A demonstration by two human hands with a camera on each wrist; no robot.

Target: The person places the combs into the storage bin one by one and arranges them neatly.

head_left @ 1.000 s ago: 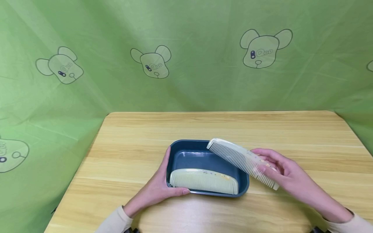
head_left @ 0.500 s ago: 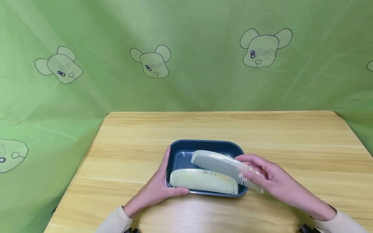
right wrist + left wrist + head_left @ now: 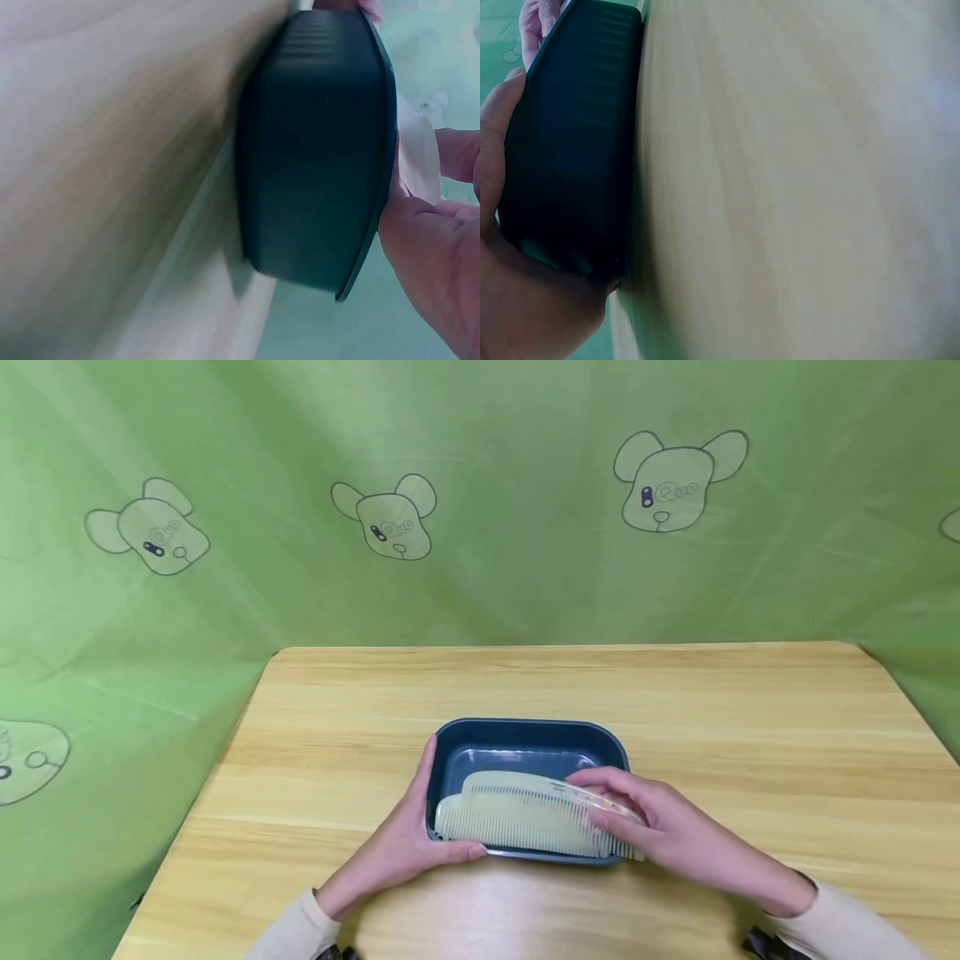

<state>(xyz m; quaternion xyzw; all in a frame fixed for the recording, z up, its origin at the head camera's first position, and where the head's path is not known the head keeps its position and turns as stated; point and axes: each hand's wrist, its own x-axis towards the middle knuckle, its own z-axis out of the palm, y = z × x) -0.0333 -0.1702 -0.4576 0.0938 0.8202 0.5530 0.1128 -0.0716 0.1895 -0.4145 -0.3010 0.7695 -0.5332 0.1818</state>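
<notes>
A dark blue rectangular box (image 3: 517, 758) with rounded corners stands on the table. My left hand (image 3: 408, 835) grips its left end, thumb along the front rim and fingers along the left side. Inside, a pale comb (image 3: 491, 827) lies along the front wall, teeth toward me. My right hand (image 3: 645, 814) pinches a second pale comb (image 3: 517, 782), printed with small flowers, at its right end. This comb overlaps the first, and its right end juts past the box's right rim. In the right wrist view, the box wall (image 3: 319, 150) hides most of the combs.
The light wooden table (image 3: 360, 710) reaches back to a green cloth (image 3: 517, 593) printed with bear-like heads. The cloth also hangs along the left and right sides.
My right hand has moved left and slightly toward me, carrying its comb from above the box's right rim to over the first comb. The left hand and box have stayed put.
</notes>
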